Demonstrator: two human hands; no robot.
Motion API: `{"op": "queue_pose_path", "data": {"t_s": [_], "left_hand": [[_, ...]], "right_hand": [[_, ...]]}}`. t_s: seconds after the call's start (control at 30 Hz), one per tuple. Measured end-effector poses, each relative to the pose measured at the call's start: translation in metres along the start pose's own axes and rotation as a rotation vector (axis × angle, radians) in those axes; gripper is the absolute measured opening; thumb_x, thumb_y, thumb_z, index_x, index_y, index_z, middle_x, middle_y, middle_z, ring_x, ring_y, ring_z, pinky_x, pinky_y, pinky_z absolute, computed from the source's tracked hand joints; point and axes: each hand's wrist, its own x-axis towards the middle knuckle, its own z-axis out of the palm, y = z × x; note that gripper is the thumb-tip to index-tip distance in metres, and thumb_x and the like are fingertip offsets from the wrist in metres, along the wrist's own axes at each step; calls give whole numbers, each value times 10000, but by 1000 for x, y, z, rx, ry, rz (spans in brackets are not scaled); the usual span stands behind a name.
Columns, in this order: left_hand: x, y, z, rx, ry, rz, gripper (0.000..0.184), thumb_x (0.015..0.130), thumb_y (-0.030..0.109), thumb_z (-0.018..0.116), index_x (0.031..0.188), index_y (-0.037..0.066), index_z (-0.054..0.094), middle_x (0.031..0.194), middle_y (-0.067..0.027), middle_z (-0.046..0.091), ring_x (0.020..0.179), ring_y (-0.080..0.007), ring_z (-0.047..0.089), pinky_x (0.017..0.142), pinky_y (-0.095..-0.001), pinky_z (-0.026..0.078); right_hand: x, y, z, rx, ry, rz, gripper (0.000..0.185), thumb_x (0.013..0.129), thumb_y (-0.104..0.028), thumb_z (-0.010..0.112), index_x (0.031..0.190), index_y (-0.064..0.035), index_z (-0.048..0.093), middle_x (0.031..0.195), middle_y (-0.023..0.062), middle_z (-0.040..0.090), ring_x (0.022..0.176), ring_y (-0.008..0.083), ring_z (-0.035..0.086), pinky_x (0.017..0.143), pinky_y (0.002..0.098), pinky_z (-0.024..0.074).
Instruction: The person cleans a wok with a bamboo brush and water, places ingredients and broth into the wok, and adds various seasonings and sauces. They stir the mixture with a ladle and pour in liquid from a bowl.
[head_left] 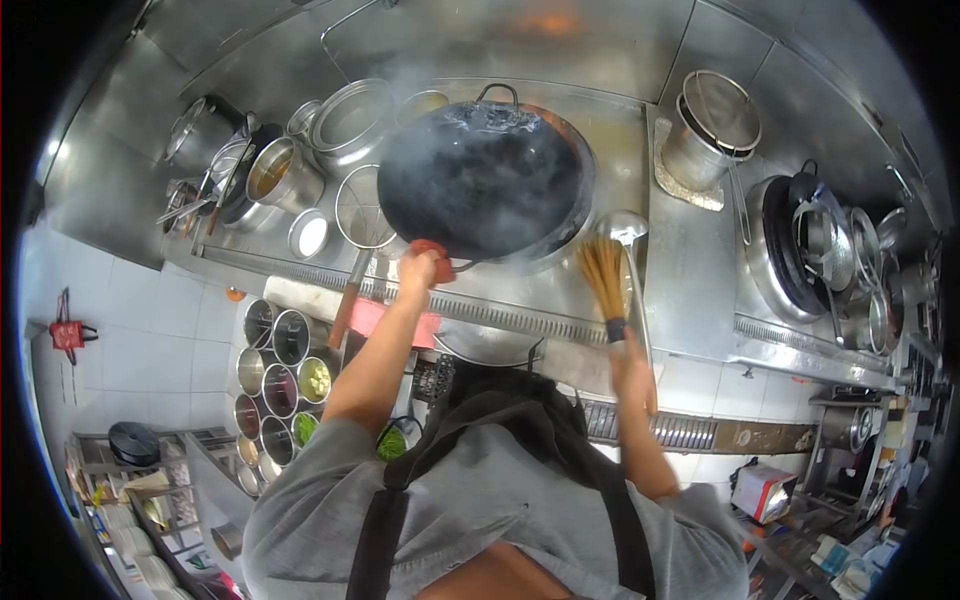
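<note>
A large black wok (480,190) sits on the stove with steam or smoke rising from it. A red cloth (432,258) is bunched at the wok's near handle, and my left hand (416,270) is closed on it there. My right hand (630,372) grips the dark-bound handle of a bamboo wok brush (601,275), its bristles pointing up and away, just right of the wok. Beside the brush lies a long-handled ladle (624,228), partly covered by the bristles. Left of the wok rests a round wire strainer (364,208) with a wooden handle.
On the left stand a metal pot of brown liquid (283,176) and a small container of white contents (311,234). Several ingredient tins (280,388) are grouped below. To the right are a strainer-topped pot (705,140) and stacked dark woks (785,250) with ladles.
</note>
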Motion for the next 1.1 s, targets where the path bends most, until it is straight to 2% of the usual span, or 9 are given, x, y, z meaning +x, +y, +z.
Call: {"op": "queue_pose_path", "data": {"t_s": [0.2,0.3,0.37,0.53,0.67,0.77,0.8,0.83,1.1], "left_hand": [[17,-26,58,-141,-77,-60,221,765,32,486,972,32,562,766,-147,625,512,-249,617,355,-305,410],[20,-37,65,-241,-35,-41,248,750,22,477,987,50,544,749,-146,623,500,-250,614,348,-296,380],[20,-41,61,-126,-42,-17,202,837,111,513,1025,46,548,716,-121,614,479,-215,588,351,-293,377],[24,-27,14,81,-169,-29,386,941,382,488,1077,26,551,773,-136,643,534,-236,620,416,-339,451],[24,-52,-53,418,7,95,496,912,447,520,1202,46,490,889,-166,667,731,-294,657,605,-406,501],[29,-117,-120,547,22,-43,511,767,307,623,1207,78,501,1010,-166,660,893,-333,660,759,-457,510],[33,-156,-142,532,-10,26,462,711,224,632,1142,80,552,978,-137,656,877,-318,658,756,-452,512],[21,-150,-161,599,-23,145,379,682,183,643,1045,84,598,947,-142,644,905,-311,645,766,-443,507],[52,-188,-182,705,-240,170,564,706,288,655,1206,58,534,989,-209,653,947,-369,624,803,-451,487]], "right_hand": [[-17,52,26,-65,151,-246,367,849,-128,595,1198,-17,576,1135,249,579,1010,422,570,845,491,476],[-26,83,-1,-233,177,34,322,863,-111,594,1176,-33,578,1035,241,596,972,434,573,854,473,478],[-21,113,-3,-317,-94,127,414,822,-66,590,1230,-53,526,994,238,596,974,426,575,844,484,476],[-2,86,-42,-173,17,-2,479,738,-35,549,1214,-30,503,813,223,628,750,453,589,712,486,489],[5,44,-70,407,-22,226,198,742,-13,497,921,7,578,629,-13,459,448,51,381,368,230,274],[46,85,-26,157,232,-205,373,742,11,519,1114,18,535,814,90,598,694,212,581,684,352,501],[75,82,-5,507,197,-75,341,793,-104,629,1096,46,589,998,169,641,948,306,608,862,424,478],[73,-1,-25,147,21,-54,544,814,-218,714,1276,-16,510,948,168,633,629,203,558,543,323,488],[162,-385,58,306,-200,-507,322,833,-97,661,1124,-1,561,846,135,625,635,236,588,551,338,497]]}}
